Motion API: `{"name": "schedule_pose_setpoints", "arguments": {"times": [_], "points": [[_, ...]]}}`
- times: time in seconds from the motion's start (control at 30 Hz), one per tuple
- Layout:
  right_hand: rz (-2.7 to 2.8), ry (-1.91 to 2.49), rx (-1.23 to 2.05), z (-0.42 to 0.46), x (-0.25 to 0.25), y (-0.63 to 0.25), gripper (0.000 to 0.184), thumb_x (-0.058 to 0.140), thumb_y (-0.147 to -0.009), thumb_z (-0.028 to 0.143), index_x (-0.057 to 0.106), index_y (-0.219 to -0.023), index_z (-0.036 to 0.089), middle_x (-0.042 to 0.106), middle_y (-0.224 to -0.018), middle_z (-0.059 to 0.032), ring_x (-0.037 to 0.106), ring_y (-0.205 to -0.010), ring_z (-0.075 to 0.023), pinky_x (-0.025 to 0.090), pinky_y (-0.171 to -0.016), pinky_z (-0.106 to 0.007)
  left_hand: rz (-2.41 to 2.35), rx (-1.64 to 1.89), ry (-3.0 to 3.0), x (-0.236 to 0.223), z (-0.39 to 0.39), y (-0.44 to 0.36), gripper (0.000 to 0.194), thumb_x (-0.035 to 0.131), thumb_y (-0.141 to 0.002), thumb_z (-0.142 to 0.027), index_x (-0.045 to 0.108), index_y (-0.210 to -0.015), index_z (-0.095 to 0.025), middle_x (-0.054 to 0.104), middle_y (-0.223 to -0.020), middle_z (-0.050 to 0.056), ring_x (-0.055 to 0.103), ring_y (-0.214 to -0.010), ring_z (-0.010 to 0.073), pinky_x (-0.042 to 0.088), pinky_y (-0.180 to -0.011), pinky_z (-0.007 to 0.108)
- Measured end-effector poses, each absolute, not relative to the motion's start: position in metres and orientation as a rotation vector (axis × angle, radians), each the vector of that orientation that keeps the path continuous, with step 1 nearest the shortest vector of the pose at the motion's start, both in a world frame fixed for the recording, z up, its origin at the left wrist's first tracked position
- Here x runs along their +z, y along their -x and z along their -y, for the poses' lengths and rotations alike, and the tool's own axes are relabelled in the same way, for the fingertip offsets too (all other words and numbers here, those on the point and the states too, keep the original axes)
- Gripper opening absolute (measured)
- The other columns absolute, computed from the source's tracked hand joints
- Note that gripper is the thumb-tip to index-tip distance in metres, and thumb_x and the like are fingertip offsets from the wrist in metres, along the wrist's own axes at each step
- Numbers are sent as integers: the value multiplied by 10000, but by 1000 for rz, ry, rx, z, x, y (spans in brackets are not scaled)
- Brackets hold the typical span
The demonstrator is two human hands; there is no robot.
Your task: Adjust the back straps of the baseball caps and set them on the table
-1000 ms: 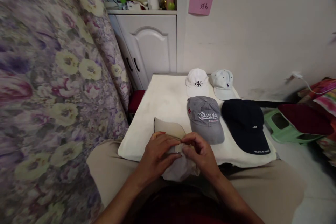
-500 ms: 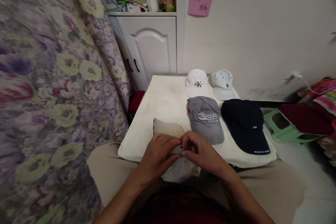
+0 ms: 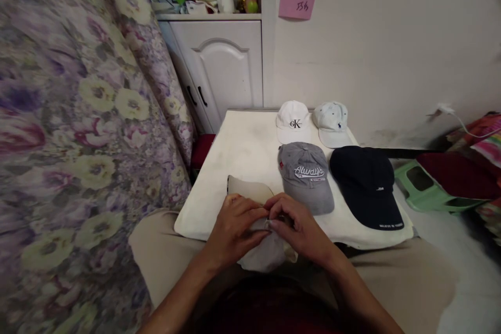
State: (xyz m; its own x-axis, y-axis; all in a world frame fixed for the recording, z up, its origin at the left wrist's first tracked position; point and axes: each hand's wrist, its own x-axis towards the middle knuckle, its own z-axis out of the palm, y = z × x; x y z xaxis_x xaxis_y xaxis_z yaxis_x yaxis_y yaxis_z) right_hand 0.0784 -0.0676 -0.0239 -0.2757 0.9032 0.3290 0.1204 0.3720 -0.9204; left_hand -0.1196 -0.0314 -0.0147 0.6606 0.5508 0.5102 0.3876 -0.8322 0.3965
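A beige cap (image 3: 250, 191) lies at the near edge of the white table (image 3: 242, 146), its brim pointing away from me. My left hand (image 3: 235, 229) and my right hand (image 3: 299, 229) meet over the back of this cap, fingers pinched together on its rear strap. The strap itself is mostly hidden under my fingers. Part of the cap's crown hangs over the table edge toward my lap.
On the table lie a grey cap (image 3: 307, 175), a dark navy cap (image 3: 366, 182), a white cap (image 3: 291, 120) and a pale blue cap (image 3: 332, 121). A floral curtain (image 3: 78, 115) fills the left. A white cabinet (image 3: 223, 68) stands behind, a green stool (image 3: 420, 185) at right.
My hands stay pinched on the beige cap's back; the fingers shifted slightly closer together. The view moved a little.
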Motion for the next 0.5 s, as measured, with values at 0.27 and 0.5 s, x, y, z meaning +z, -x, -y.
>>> {"name": "schedule_pose_setpoints", "arguments": {"times": [0.27,0.5], "points": [[1599,960,863,66,-27,-69,135,579,-788,86,529,-772,211,599,-1090,-81,587,-987,-219,470,-819,-344,-832,993,-2596,-14,35,112,236,681,-843,-250,629,-1069,-213,729,-958,48,664,-855,202,411,-784,380],[1595,998,799,67,-28,-65,223,528,-720,8,483,-777,219,574,-1155,-104,611,-991,-227,513,-848,-386,-899,934,-2602,-17,36,109,231,669,-838,-225,646,-1067,-208,717,-917,46,645,-814,199,408,-751,375]]}}
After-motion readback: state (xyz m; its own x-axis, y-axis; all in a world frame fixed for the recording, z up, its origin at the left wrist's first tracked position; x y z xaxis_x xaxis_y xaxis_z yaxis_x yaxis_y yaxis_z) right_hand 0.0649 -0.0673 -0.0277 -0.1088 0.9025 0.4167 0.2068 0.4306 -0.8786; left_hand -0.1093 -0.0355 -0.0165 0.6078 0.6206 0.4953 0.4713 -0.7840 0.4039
